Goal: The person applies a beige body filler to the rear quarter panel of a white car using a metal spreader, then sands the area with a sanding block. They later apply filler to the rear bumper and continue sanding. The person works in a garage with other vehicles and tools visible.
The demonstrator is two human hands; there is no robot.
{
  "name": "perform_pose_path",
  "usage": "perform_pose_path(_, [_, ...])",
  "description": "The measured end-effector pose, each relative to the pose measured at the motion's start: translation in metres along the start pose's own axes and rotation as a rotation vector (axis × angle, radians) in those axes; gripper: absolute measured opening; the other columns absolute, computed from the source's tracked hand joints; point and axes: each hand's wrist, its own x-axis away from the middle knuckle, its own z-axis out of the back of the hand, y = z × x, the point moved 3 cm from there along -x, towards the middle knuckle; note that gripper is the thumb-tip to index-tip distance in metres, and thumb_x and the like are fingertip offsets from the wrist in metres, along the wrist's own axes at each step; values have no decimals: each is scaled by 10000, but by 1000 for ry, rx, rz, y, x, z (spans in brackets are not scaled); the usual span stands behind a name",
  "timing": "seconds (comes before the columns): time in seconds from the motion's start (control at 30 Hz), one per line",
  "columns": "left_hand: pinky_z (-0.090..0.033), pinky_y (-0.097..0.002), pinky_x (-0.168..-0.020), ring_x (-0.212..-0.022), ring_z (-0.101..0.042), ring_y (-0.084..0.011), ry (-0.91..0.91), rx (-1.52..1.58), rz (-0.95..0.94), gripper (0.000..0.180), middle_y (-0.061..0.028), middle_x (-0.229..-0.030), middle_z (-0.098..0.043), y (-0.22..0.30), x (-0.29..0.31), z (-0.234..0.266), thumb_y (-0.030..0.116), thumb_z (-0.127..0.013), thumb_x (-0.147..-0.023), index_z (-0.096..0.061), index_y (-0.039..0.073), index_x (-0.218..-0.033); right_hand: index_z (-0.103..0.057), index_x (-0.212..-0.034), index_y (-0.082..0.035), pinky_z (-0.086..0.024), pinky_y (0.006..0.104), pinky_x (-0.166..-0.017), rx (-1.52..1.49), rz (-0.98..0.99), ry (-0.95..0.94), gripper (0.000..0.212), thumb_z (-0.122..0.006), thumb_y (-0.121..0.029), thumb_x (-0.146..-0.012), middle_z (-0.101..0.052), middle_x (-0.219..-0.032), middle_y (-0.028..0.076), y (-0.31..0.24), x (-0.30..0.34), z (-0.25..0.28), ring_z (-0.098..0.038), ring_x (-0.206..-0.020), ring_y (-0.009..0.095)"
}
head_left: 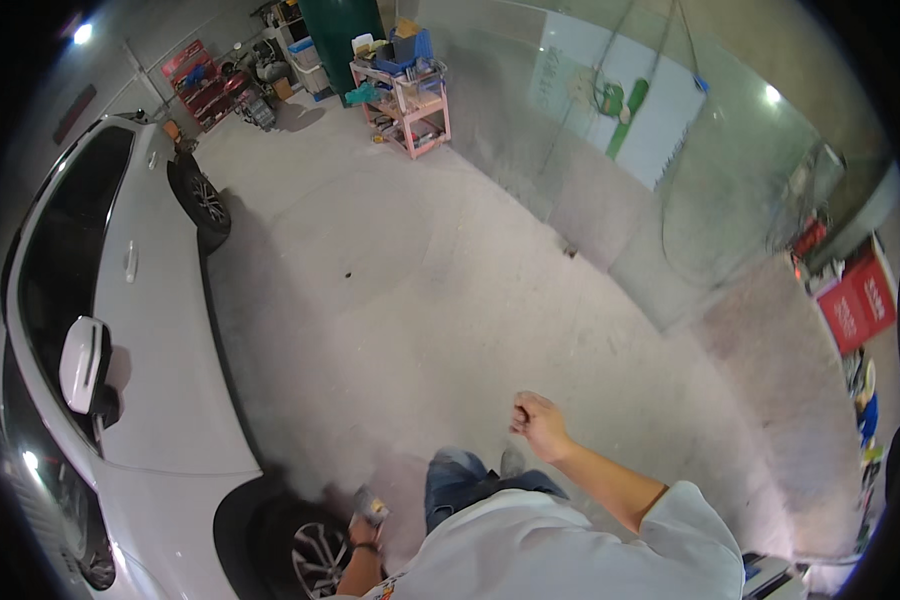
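Observation:
My left hand (361,530) hangs low beside the front wheel (320,556) of a white car (160,380). It is closed around a small grey object with a yellowish patch (372,504), whose kind is too small to make out. My right hand (539,424) is raised in front of me, to the right of my legs, with its fingers curled in. Whether anything sits inside that fist is hidden; nothing sticks out of it.
The car's side with its mirror (85,366) runs along my left. Ahead stands a pink tool trolley (410,110) loaded with boxes. Glass panels (610,190) line the right, near a red box (858,305). A red rack (198,85) is at the far left.

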Motion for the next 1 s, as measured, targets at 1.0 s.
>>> perform_pose_path(1.0, [-603,-385,-855,-1100,-679,-258,-78,265,25,386,-117,-1242,-682,741,-437,-648,271,-537,-1071,-628,-35,-1287,-714,-940,18,-529,347,-631,811,-152,-165,389,-633,-358,-1000,-668,-728,102,-339,-1030,-307,-647,-640,192])
